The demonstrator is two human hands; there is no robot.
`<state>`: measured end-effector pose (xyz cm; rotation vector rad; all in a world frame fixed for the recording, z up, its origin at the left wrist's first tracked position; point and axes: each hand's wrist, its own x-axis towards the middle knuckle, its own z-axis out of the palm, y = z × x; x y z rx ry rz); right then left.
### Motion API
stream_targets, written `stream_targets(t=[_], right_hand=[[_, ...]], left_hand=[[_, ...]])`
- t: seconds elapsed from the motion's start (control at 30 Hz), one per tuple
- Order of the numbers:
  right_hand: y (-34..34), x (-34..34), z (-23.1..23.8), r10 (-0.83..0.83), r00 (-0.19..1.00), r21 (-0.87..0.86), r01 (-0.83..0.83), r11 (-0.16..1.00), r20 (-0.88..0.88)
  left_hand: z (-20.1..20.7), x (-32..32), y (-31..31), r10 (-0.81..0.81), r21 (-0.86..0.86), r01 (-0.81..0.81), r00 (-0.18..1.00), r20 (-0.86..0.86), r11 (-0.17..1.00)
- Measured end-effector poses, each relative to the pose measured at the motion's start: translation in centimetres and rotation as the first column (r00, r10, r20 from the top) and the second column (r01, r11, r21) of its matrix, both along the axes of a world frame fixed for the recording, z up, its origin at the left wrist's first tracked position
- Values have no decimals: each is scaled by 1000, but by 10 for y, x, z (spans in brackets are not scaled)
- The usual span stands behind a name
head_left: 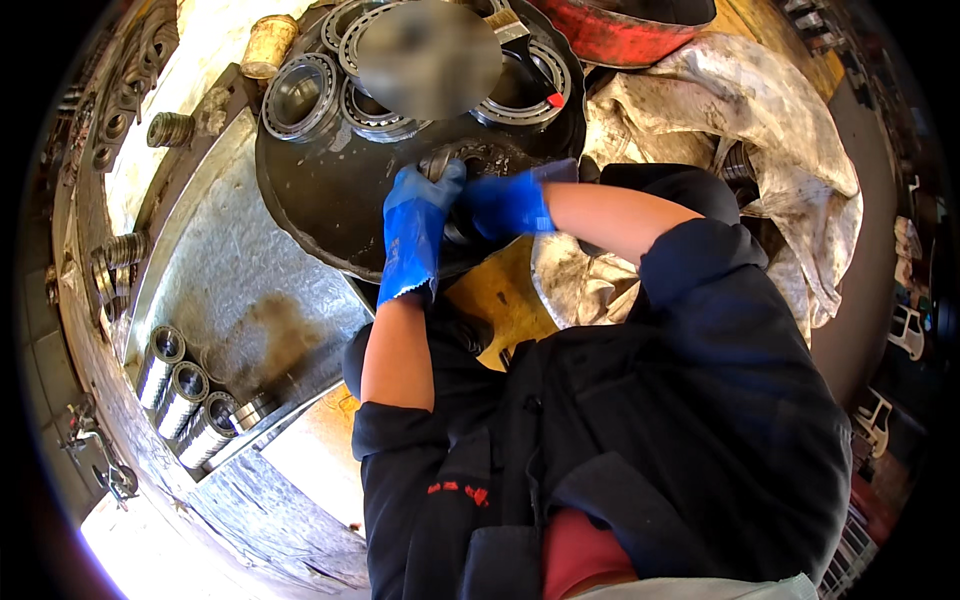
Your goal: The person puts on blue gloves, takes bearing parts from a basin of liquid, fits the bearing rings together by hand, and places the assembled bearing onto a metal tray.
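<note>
Along the left edge of the metal bench (215, 270), steel sleeves (185, 395) lie side by side in a row, parked out of the way. Further right, a round black tray (310, 190) sits on the bench, with big bearing rings (300, 95) lined up along its far rim, within reach but apart from the work. At the tray's near edge, the left hand (415, 215) in a blue glove curls over a dark greasy bearing (470, 160), fingers pressed around it to steady it. The gloved right hand (505, 203) clasps it from the other side. Right of the tray lies a stained cloth (760, 110).
</note>
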<state>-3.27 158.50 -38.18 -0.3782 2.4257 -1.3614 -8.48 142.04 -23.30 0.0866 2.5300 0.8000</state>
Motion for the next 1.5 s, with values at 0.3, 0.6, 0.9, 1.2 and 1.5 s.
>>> stream_targets(t=[0.3, 0.6, 0.9, 1.2, 1.5], right_hand=[[12, -11, 26, 29, 959, 74, -52, 996, 281], [-10, 0, 52, 107, 982, 317, -54, 947, -154], [28, 7, 104, -442, 821, 142, 420, 896, 363], [-42, -26, 3, 366, 889, 672, -94, 734, -276], [28, 13, 128, 190, 978, 591, -107, 799, -80]], left_hand=[[-6, -3, 3, 9, 15, -9, 1000, 8, 1000], [-12, -4, 4, -20, 12, 21, 999, -24, 1000], [-10, -7, 7, 2, -25, -2, 1000, -7, 1000], [27, -8, -2, 118, 332, -179, 974, 194, 926], [8, 17, 5, 195, 448, -215, 977, 90, 868]])
